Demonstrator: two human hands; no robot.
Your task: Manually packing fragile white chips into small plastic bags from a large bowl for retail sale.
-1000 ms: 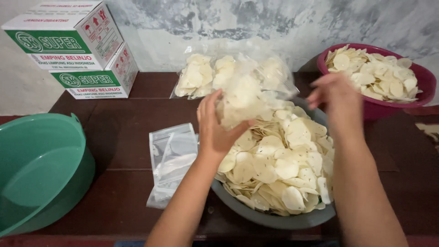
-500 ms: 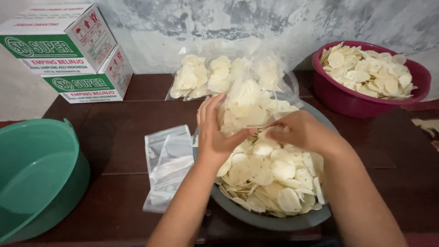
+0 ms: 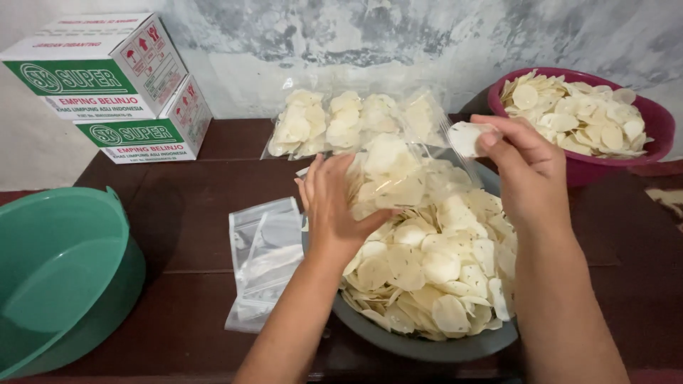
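The dark brown wooden surface (image 3: pixel 192 213) stands against a grey, patchy wall and carries everything here. At its left edge sits a big green plastic basin (image 3: pixel 57 277), partly out of view. Behind the basin, in the far left corner, two white and green cardboard boxes (image 3: pixel 114 85) are stacked one on the other. At the far right there is a dark pink bowl (image 3: pixel 662 124) heaped with pale round chips. In front of the person stands a grey bowl (image 3: pixel 427 345), also piled high with the same pale chips (image 3: pixel 434 263).

Behind the grey bowl, near the wall, a row of filled clear bags (image 3: pixel 341 121) lies on the surface, each holding chips. To the left of the grey bowl, just beside it, a small stack of empty clear bags (image 3: pixel 263 256) lies flat.

The left hand (image 3: pixel 334 206) is above the left part of the grey bowl. Its fingers are spread and its grip is closed around a clear plastic bag (image 3: pixel 391 178) that is already partly filled with chips; the bag stands over the pile. The right hand (image 3: pixel 526 171) is raised over the far right side of the grey bowl, close to the bag's open top. Its fingertips pinch a single chip (image 3: pixel 466 139), and the rest of the hand is loosely curled.
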